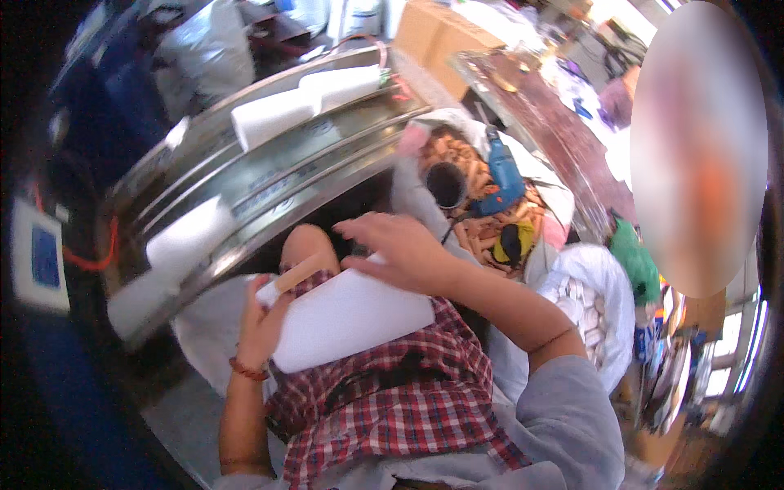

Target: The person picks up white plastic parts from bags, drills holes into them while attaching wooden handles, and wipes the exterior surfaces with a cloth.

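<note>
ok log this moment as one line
left hand: holding tan strip; right hand: open over white piece; white piece: on plaid cloth

Right hand slightly blurred; oval patch unreadable.

A grey sleeve covered the right upper arm, a red plaid garment with white and dark lines the lap, a reddish bracelet the left wrist.
</note>
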The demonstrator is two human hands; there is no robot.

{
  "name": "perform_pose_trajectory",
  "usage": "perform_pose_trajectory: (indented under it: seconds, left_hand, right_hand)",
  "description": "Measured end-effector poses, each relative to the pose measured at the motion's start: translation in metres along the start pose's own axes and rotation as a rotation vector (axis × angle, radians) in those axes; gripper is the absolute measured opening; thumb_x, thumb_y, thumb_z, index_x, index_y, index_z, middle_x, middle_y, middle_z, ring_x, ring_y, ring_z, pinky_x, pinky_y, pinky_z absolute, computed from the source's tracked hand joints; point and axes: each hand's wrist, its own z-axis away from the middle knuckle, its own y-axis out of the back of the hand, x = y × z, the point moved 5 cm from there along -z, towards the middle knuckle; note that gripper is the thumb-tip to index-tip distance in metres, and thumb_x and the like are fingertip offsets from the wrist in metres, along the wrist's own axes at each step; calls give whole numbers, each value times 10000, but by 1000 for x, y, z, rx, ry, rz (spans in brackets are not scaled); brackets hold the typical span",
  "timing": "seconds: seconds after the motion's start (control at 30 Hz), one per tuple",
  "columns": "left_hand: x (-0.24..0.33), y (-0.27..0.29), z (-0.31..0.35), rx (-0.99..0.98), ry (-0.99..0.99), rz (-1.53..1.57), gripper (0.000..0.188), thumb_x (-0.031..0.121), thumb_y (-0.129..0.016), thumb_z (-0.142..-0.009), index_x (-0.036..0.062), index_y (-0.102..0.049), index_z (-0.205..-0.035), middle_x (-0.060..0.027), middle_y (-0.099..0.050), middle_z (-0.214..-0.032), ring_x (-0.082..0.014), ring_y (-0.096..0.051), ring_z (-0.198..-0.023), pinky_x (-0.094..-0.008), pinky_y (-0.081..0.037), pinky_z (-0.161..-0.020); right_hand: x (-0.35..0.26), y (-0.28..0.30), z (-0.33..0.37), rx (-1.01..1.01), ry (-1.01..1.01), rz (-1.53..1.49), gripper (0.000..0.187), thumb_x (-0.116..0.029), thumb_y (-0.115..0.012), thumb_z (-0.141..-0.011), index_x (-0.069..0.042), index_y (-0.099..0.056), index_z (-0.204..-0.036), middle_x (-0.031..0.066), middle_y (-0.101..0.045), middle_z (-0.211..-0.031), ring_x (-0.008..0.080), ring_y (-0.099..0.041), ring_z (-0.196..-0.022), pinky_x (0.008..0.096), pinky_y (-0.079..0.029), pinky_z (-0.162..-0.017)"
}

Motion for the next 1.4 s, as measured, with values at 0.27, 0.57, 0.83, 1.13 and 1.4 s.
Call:
perform_pose_trajectory:
  seconds: [0.27, 0.57, 0.83, 1.13, 1.4]
  left_hand:
    - [16, -7, -44, -379, 235, -649, 472, 209, -621, -810, 15, -454, -1207, -144, -579, -1033, -196, -568, -939, -325, -468, -787]
    - [121, -180, -126, -610, -350, -650, 254, 103, -621, -809, 79, -592, -1061, -87, -556, -1012, -202, -584, -938, -308, -489, -754]
    - [42, -357, -206, -793, -709, -1106, 259, 204, -573, -828, 88, -600, -1058, -155, -564, -989, -335, -557, -954, -408, -459, -817]
    - [29, -371, -206, -762, -779, -1165, 156, 181, -635, -782, 134, -651, -929, -99, -569, -906, -308, -585, -846, -409, -482, -708]
    - [51, -359, -201, -690, -704, -864, 149, 141, -652, -777, 54, -658, -898, -114, -639, -819, -259, -628, -768, -348, -489, -686]
  right_hand:
    - [270, 62, 211, 959, -881, -773, 373, -183, -532, -903, -4, -435, -1216, 104, -532, -1161, 192, -549, -1003, 337, -446, -889]
    - [359, 34, 223, 885, -935, -1285, 346, -231, -617, -848, -19, -534, -1107, 92, -600, -1041, 193, -559, -960, 330, -444, -840]
    - [346, 37, 204, 1099, -720, -1580, 341, -319, -636, -811, -116, -577, -1079, 32, -621, -986, 169, -579, -888, 324, -463, -768]
    - [348, 25, 194, 1219, -757, -1671, 349, -359, -646, -820, -71, -584, -1007, 63, -619, -903, 198, -598, -827, 364, -499, -750]
    - [326, 41, 192, 1267, -805, -1572, 323, -284, -690, -800, -27, -597, -973, 103, -632, -845, 224, -627, -743, 366, -524, -658]
